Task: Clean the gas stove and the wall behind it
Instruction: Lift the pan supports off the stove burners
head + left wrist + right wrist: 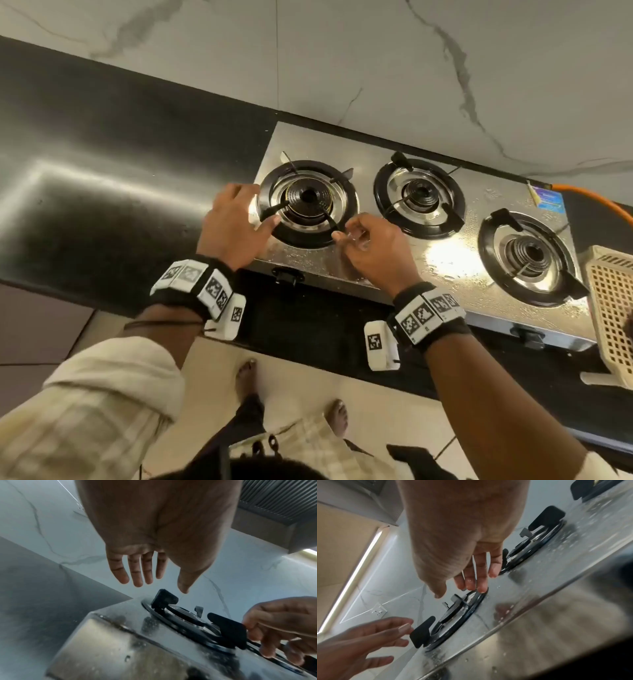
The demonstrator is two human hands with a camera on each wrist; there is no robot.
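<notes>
Stainless gas stove (376, 274) is wet. Left hand (236, 226) hovers with fingers spread beside the left pan support (308, 204); right hand (373, 250) pinches its near prong.

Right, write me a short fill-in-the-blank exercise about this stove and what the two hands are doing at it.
1. The gas stove has ____ burners.
2. Both hands are at the pan support of the ____ burner.
3. The left hand has its fingers spread, while the fingers of the right hand are ____.
4. The hose at the stove's right end is ____ in colour.

Missing words: three; leftmost; curled; orange
</notes>
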